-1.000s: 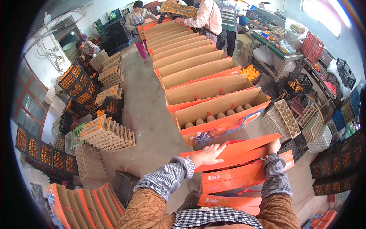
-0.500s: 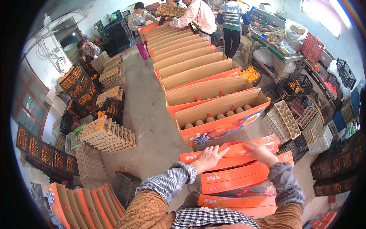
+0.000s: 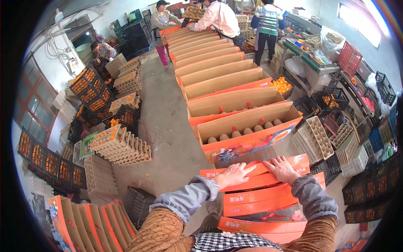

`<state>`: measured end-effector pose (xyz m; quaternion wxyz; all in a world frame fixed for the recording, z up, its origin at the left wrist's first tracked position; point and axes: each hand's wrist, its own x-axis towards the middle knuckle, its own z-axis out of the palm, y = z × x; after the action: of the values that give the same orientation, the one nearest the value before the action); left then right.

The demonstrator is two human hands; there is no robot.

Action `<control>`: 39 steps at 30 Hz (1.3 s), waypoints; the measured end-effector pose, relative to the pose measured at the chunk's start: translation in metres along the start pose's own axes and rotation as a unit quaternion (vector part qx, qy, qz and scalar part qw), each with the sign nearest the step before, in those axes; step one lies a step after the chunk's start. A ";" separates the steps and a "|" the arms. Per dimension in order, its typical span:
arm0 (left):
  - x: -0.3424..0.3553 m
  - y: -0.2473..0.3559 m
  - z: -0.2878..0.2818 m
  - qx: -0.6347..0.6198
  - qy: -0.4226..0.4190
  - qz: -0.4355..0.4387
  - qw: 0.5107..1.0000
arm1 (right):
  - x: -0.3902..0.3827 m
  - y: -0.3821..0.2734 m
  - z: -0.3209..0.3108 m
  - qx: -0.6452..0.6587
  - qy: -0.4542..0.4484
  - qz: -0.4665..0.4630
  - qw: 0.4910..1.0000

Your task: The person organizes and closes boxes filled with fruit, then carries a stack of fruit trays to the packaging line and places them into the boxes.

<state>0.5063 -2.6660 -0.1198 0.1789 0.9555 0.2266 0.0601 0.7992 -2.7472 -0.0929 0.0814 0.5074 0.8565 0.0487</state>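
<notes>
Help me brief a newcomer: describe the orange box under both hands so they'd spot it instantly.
Find the long row of open-topped boxes in the picture's middle. Just below its near end, take the first orange box. Unlike the other orange boxes below it, it has the left hand and right hand on it.

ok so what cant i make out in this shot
All in the head view:
- Contents of the farther open boxes: hidden by tall cardboard sides.
- Inside of the orange box under the left hand and right hand: hidden by its panels.
- Pink-shirted person: head cut off by the top edge.
</notes>
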 end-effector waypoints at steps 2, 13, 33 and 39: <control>0.018 -0.001 0.026 -0.017 0.081 0.012 0.997 | 0.006 0.001 0.002 0.014 0.017 0.001 1.000; 0.036 0.022 0.033 0.100 0.058 -0.015 0.993 | -0.059 0.058 -0.003 0.097 -0.034 0.058 0.993; 0.034 0.025 0.041 0.138 0.063 -0.008 0.988 | -0.087 0.077 0.056 0.156 0.053 0.293 0.942; 0.038 0.023 0.052 0.136 0.085 -0.020 0.987 | 0.011 -0.027 0.007 0.170 0.075 0.094 0.978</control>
<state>0.5593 -2.6843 -0.1584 0.0287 0.9577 0.2657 0.1064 0.7721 -2.7500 -0.1048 -0.0759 0.5873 0.8041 -0.0522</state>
